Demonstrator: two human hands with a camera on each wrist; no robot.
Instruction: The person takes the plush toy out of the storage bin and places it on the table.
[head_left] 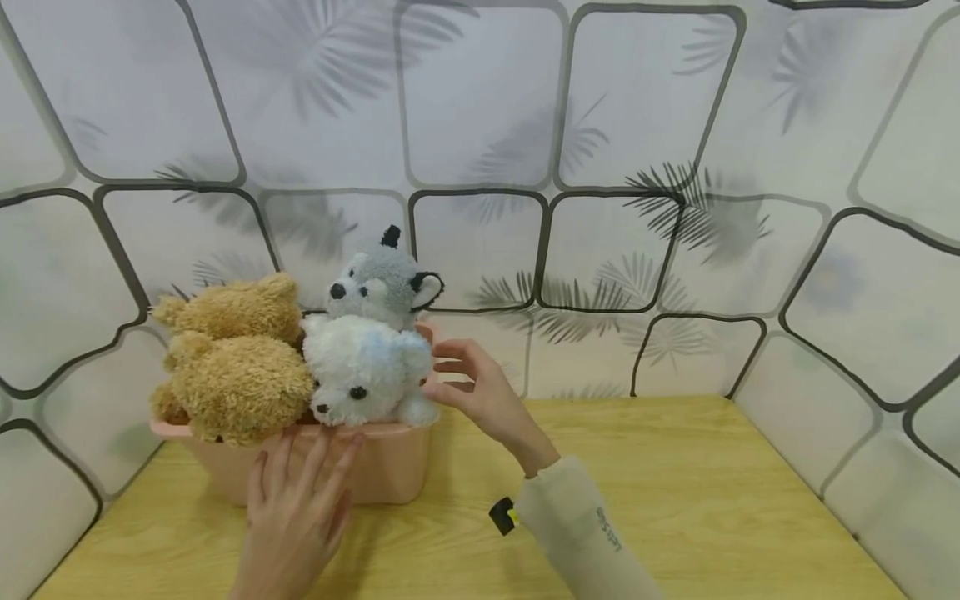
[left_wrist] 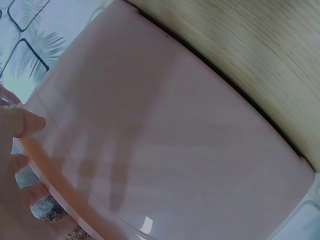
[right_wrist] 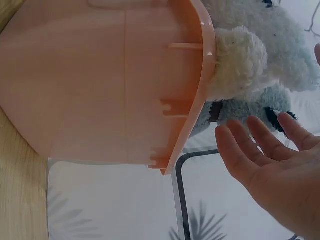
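Observation:
A pink plastic bin stands on the table at the left, holding several plush toys. Two curly tan plush toys fill its left side. At its right a white plush dog sits in front of a grey plush husky, whose black-edged ears rise highest. My left hand lies against the bin's front, its straight fingers reaching up to the rim. Beside the white dog, my right hand has its fingers spread and slightly bent. In the right wrist view its fingertips are near the husky, gripping nothing.
The yellow wood-grain table extends to the right of the bin. A patterned cloth wall closes off the back and both sides. Close to the right sleeve is a small black and yellow piece.

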